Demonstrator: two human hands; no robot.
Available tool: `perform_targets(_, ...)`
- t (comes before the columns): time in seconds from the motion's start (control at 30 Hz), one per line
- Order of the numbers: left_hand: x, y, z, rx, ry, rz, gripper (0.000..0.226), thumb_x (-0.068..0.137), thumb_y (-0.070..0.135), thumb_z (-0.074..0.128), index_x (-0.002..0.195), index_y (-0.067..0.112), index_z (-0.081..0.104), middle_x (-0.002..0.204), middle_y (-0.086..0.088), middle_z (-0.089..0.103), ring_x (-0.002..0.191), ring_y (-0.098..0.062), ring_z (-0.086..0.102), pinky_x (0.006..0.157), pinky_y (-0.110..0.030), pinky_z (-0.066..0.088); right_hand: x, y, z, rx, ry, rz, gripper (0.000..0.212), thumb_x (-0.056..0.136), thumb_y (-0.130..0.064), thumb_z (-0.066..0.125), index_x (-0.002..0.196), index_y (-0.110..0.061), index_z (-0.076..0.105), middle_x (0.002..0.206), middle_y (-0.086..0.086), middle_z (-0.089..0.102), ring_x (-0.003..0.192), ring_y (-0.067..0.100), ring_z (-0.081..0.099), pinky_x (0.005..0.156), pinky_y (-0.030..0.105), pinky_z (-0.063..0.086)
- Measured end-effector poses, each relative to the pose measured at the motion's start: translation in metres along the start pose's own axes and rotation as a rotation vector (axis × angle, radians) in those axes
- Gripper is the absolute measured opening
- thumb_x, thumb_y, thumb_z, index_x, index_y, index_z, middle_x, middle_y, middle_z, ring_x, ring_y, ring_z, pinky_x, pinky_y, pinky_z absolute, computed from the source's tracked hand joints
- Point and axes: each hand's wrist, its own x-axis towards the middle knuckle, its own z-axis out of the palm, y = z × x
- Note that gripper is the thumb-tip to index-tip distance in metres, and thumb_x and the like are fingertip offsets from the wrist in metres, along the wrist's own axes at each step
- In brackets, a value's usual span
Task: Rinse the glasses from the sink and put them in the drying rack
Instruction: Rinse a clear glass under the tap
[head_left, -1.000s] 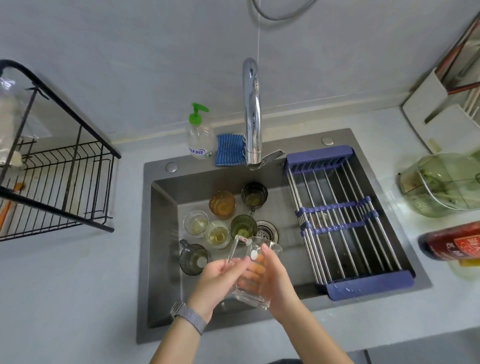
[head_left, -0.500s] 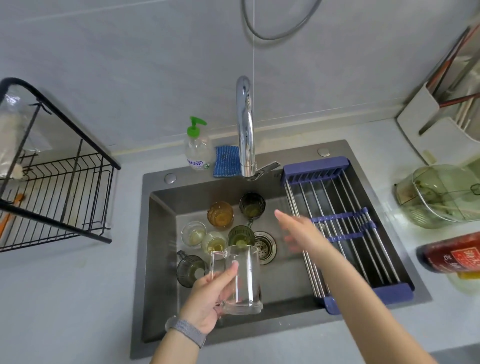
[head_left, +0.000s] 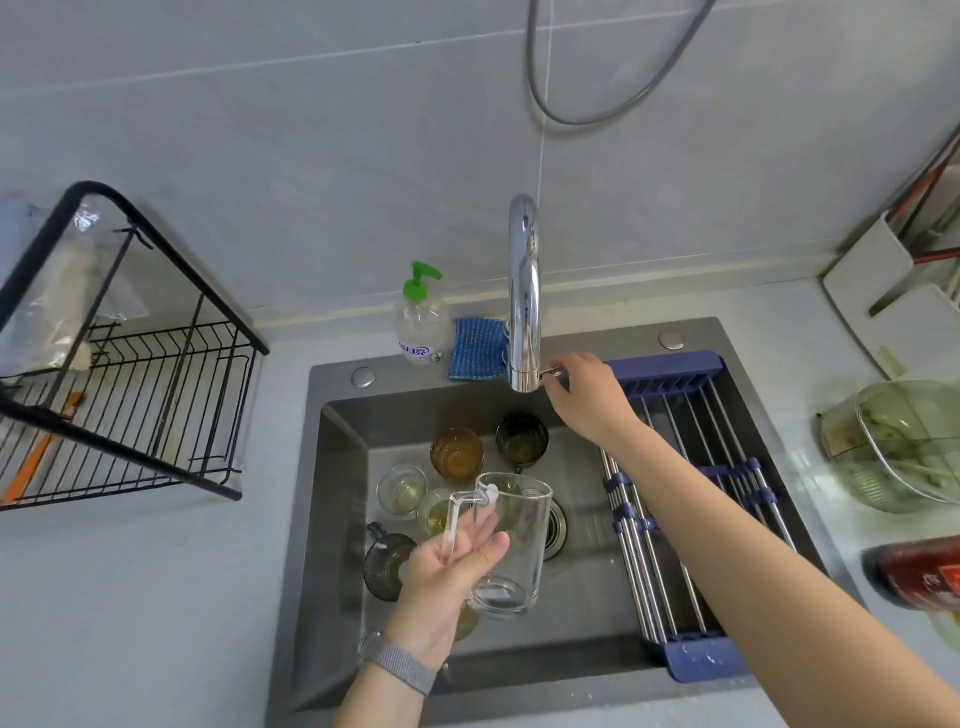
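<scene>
My left hand (head_left: 452, 577) holds a clear glass mug (head_left: 511, 545) by its handle, upright above the sink (head_left: 332, 467). My right hand (head_left: 587, 395) grips the lever (head_left: 551, 372) of the chrome tap (head_left: 523, 296); no water shows. On the sink floor stand several glasses: an amber one (head_left: 457, 453), a dark green one (head_left: 521, 437), a small clear one (head_left: 401, 489) and a dark mug (head_left: 385, 564). A black wire drying rack (head_left: 135, 395) stands on the counter to the left.
A blue roll-up rack (head_left: 691, 499) spans the sink's right side. A soap bottle (head_left: 420, 317) and a blue sponge (head_left: 477, 348) sit behind the sink. A green glass bowl (head_left: 898, 447) and a red bottle (head_left: 919, 571) lie at the right.
My right hand let go of the mug, reached up and took the tap lever. My left hand raised the mug upright above the sink.
</scene>
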Motion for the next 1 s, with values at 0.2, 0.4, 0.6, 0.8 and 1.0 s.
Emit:
perform_targets(0.2, 0.015, 0.014, 0.006, 0.059, -0.019, 0.07, 0.036, 0.067, 0.015, 0.076, 0.103, 0.013, 0.074, 0.122, 0.009, 0.068, 0.114, -0.002, 0.063, 0.083, -0.014, 0.051, -0.026, 0.0, -0.008, 0.14, -0.087, -0.004, 0.041, 0.1, -0.021, 0.051, 0.14, -0.015, 0.051, 0.129, -0.002, 0.06, 0.113, 0.014, 0.056, 0.082, 0.01, 0.037)
perform_targets(0.4, 0.029, 0.019, 0.001, 0.282, -0.024, 0.128, 0.056, 0.06, 0.028, 0.084, 0.039, 0.024, 0.033, 0.096, -0.001, 0.075, 0.121, -0.006, 0.056, 0.11, -0.031, 0.034, -0.087, -0.01, -0.011, 1.003, -0.509, 0.581, 0.034, 0.09, -0.027, 0.068, 0.122, -0.019, 0.059, 0.127, 0.011, 0.06, 0.109, 0.029, 0.065, 0.077, 0.049, 0.06)
perform_targets(0.6, 0.046, 0.026, 0.007, 0.532, -0.241, 0.222, 0.058, 0.077, 0.002, 0.078, 0.042, 0.023, 0.036, 0.142, 0.005, 0.054, 0.12, 0.017, 0.049, 0.097, -0.011, 0.037, -0.056, -0.016, -0.006, 0.201, -0.787, 0.326, 0.01, 0.091, -0.002, 0.064, 0.098, -0.009, 0.067, 0.094, 0.011, 0.07, 0.08, 0.024, 0.073, 0.072, 0.032, 0.062)
perform_targets(0.8, 0.06, 0.03, -0.009, -0.008, 0.016, 0.139, 0.046, 0.068, 0.015, 0.076, 0.113, 0.016, 0.065, 0.133, 0.0, 0.061, 0.111, -0.007, 0.064, 0.081, -0.028, 0.058, -0.053, -0.002, -0.004, 0.825, -0.823, 0.434, 0.025, 0.09, 0.018, 0.051, 0.109, 0.012, 0.066, 0.106, 0.019, 0.071, 0.09, 0.03, 0.073, 0.075, 0.035, 0.061)
perform_targets(1.0, 0.066, 0.028, -0.002, -0.267, 0.089, -0.191, 0.079, 0.078, 0.047, 0.075, 0.139, 0.006, 0.047, 0.134, -0.026, 0.057, 0.104, -0.044, 0.065, 0.077, -0.054, 0.057, -0.073, -0.02, 0.044, 0.91, -0.568, 0.641, 0.005, 0.091, 0.001, 0.064, 0.094, 0.001, 0.068, 0.08, 0.017, 0.074, 0.057, 0.023, 0.069, 0.047, 0.022, 0.054)
